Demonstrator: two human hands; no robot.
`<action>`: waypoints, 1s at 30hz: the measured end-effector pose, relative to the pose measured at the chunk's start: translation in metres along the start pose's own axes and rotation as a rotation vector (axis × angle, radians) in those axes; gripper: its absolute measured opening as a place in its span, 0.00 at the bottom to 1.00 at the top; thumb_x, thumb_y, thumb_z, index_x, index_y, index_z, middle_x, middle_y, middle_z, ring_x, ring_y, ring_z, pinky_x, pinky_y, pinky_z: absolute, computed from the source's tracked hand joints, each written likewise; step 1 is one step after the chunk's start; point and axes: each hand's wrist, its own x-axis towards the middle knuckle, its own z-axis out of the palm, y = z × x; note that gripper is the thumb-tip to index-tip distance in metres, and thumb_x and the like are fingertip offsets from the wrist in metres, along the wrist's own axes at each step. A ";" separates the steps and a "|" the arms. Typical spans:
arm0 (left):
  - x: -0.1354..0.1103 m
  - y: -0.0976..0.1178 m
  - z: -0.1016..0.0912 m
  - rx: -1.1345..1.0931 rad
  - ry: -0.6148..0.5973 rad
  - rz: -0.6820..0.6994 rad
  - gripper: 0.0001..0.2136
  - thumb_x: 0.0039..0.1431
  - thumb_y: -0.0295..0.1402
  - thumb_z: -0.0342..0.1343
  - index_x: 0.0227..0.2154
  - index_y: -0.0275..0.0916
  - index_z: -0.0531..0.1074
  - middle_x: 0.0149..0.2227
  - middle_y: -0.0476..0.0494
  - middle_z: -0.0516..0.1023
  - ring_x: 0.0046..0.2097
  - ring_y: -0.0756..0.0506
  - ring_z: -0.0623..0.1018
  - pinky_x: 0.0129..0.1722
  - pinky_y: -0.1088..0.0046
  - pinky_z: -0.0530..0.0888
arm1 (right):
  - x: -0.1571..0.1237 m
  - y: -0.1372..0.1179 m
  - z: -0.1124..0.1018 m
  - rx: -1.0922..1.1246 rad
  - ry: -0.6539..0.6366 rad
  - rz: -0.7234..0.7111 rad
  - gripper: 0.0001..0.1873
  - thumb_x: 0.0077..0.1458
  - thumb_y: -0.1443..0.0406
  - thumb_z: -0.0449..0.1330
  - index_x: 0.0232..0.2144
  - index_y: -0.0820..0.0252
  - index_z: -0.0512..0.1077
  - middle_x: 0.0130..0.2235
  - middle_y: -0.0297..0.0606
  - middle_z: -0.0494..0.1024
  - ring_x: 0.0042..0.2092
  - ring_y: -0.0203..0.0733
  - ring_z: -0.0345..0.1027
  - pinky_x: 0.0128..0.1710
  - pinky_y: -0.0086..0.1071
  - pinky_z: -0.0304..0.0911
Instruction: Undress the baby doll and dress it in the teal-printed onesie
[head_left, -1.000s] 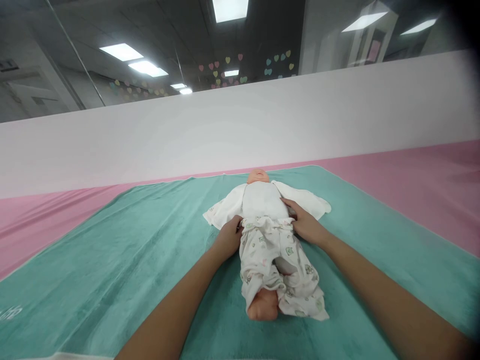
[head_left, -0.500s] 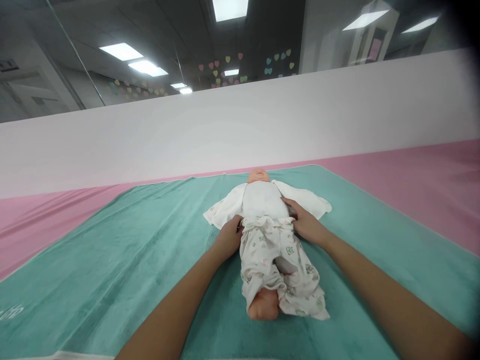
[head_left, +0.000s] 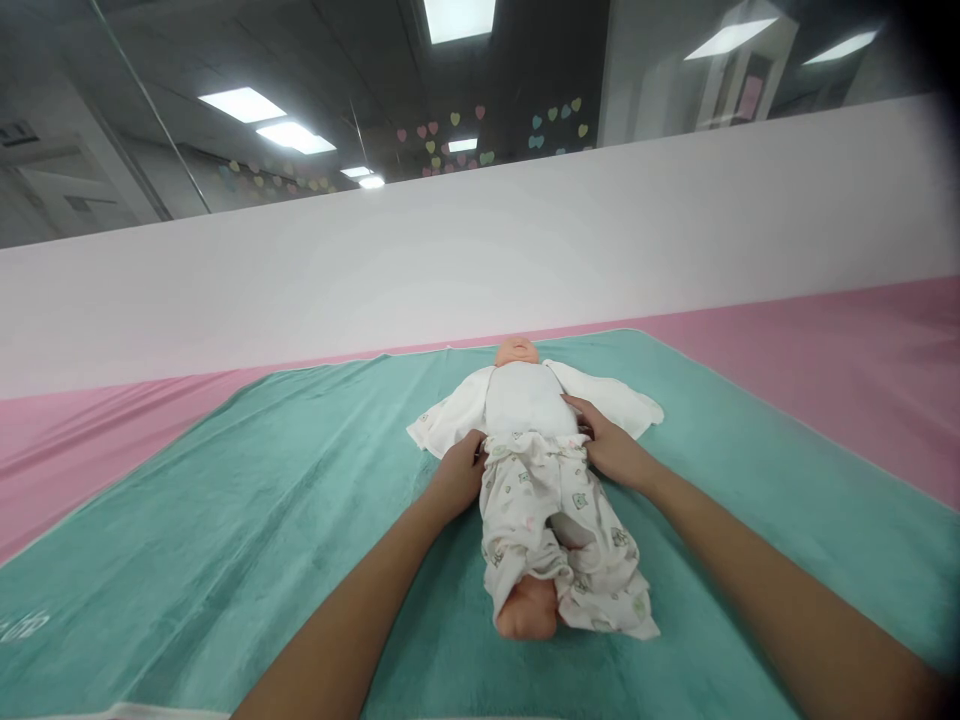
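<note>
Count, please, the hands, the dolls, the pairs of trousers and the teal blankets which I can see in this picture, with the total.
Hands: 2 (left hand, right hand)
Doll: 1
Patterned trousers: 1
Teal blanket: 1
Total: 5

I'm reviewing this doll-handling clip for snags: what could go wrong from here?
The left hand and right hand are at opposite sides of the waistband, so an uneven pull might twist the pants. Only one foot shows; the other cuff shows none, so a hidden foot could catch inside. The towel is creased and may bunch if the doll is dragged.
</note>
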 end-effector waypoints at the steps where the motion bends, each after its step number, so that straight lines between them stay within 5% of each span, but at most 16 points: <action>1: 0.000 0.000 0.000 -0.001 -0.002 -0.001 0.06 0.59 0.33 0.45 0.33 0.40 0.66 0.33 0.47 0.74 0.35 0.48 0.71 0.33 0.73 0.65 | 0.000 -0.001 0.000 -0.002 0.001 0.004 0.37 0.47 0.71 0.51 0.60 0.45 0.52 0.51 0.38 0.69 0.47 0.45 0.68 0.49 0.43 0.62; 10: 0.000 -0.001 0.004 -0.232 0.083 -0.019 0.21 0.56 0.29 0.49 0.54 0.44 0.60 0.42 0.44 0.73 0.40 0.48 0.72 0.41 0.71 0.69 | 0.000 -0.005 0.001 0.111 0.014 0.000 0.38 0.42 0.73 0.51 0.57 0.48 0.56 0.48 0.36 0.73 0.46 0.45 0.68 0.47 0.41 0.63; 18: 0.012 -0.002 0.003 -0.216 0.165 -0.041 0.16 0.50 0.24 0.49 0.43 0.41 0.67 0.24 0.52 0.71 0.27 0.51 0.69 0.31 0.75 0.66 | 0.004 0.004 0.015 0.382 0.092 0.098 0.39 0.34 0.74 0.49 0.54 0.49 0.60 0.38 0.34 0.75 0.35 0.41 0.70 0.31 0.33 0.65; 24: 0.037 -0.009 0.007 -0.330 0.232 -0.003 0.04 0.48 0.25 0.50 0.27 0.39 0.68 0.27 0.51 0.74 0.30 0.50 0.71 0.30 0.76 0.66 | 0.008 0.010 0.018 0.500 0.123 0.092 0.37 0.33 0.74 0.50 0.50 0.49 0.63 0.34 0.32 0.74 0.31 0.39 0.68 0.29 0.30 0.64; 30: 0.057 -0.021 0.010 -0.424 0.190 -0.033 0.03 0.44 0.26 0.52 0.25 0.39 0.68 0.25 0.52 0.73 0.29 0.50 0.71 0.31 0.75 0.67 | 0.009 0.013 0.016 0.469 0.124 0.104 0.38 0.33 0.74 0.49 0.50 0.49 0.63 0.35 0.32 0.73 0.30 0.38 0.68 0.26 0.29 0.62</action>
